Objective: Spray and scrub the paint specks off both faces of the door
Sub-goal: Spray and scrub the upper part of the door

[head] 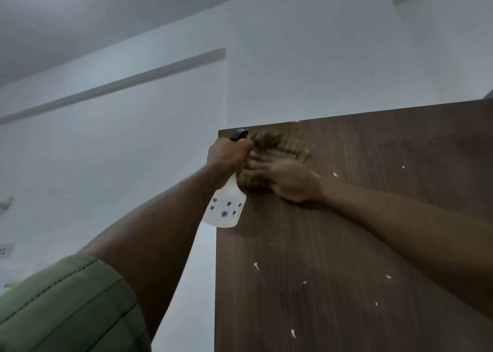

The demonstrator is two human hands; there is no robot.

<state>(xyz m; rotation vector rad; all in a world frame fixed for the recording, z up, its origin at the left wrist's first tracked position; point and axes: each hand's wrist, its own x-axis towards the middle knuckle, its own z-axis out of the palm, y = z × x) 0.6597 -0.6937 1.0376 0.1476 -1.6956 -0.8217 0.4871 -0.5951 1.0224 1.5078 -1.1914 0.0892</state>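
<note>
Left hand (226, 155) grips bottle (226, 207); right hand (290, 181) presses cloth (277, 146) at door (346, 245) top-left corner. Specks (256, 266) remain: scrub firmly downward.

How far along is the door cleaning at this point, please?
Early. In hand: the right hand rubs a blurred cloth near the door's top corner, the left hand gripping the bottle. Left: white specks lower down; the other face is hidden.

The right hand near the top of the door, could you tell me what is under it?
A blurred brown cloth shows past the right hand, pressed against the door. Any paint specks beneath it are covered.
</note>
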